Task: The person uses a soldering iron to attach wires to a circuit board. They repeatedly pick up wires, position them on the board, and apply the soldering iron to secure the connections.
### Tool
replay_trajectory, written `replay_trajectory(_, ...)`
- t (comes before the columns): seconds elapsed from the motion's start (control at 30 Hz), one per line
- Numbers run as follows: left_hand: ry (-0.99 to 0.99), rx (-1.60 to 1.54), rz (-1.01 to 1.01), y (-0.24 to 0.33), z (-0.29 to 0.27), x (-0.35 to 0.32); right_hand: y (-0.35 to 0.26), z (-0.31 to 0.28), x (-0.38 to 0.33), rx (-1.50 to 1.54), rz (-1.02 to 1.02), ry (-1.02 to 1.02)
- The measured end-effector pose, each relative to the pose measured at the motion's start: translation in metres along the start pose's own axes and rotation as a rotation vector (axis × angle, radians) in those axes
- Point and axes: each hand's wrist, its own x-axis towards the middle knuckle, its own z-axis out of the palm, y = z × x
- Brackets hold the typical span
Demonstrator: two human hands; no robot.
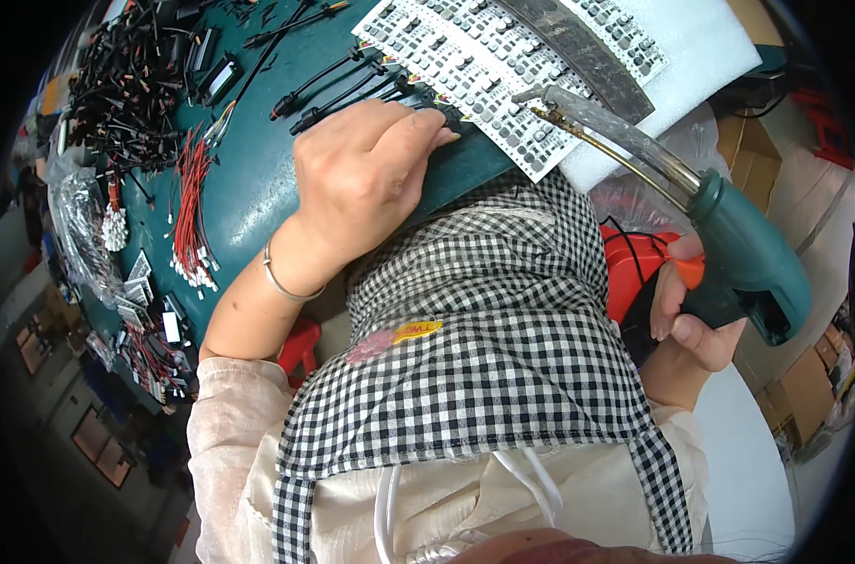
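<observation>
My right hand [692, 305] grips a green soldering gun [752, 244] with an orange trigger. Its metal tip reaches over a white panel of small circuit boards [503, 75], seemingly just above the boards. At the panel's near left edge my left hand [366, 174] is closed, fingertips pinched together; what lies between them is mostly hidden. Black cables [329, 83] with thin coloured wire ends lie beside that hand, reaching to the panel's edge. Across the panel rests a dark, worn curved bar [587, 56].
White foam [700, 66] lies under the panel on the green table [258, 155]. To the left are a heap of black cables [127, 94], red wires with white connectors [193, 202] and a clear plastic bag [80, 221]. Cardboard boxes [752, 155] stand at right.
</observation>
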Motion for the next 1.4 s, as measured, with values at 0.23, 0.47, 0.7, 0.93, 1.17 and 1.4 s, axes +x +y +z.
replay_trajectory(0.23, -0.126, 0.087, 0.135, -0.009, -0.005, 0.01, 0.002, 0.001, 0.001, -0.039, -0.017, -0.01)
replay_trajectory(0.47, -0.232, 0.212, 0.122, 0.009, -0.014, 0.015, 0.0, 0.004, -0.003, -0.058, -0.032, -0.019)
replay_trajectory(0.7, -0.224, 0.209, 0.142, 0.006, -0.014, 0.014, -0.002, 0.002, -0.005, -0.047, -0.027, -0.019)
replay_trajectory(0.93, -0.192, 0.27, 0.163, 0.012, -0.013, 0.014, -0.001, -0.002, -0.007, -0.063, -0.017, -0.057)
replay_trajectory(1.17, -0.107, 0.32, 0.221, 0.01, -0.005, 0.009, 0.001, -0.001, -0.009, -0.132, 0.005, -0.086)
replay_trajectory(1.4, -0.079, 0.344, 0.242, 0.008, -0.003, 0.007, 0.009, -0.012, -0.012, -0.195, 0.014, -0.167)
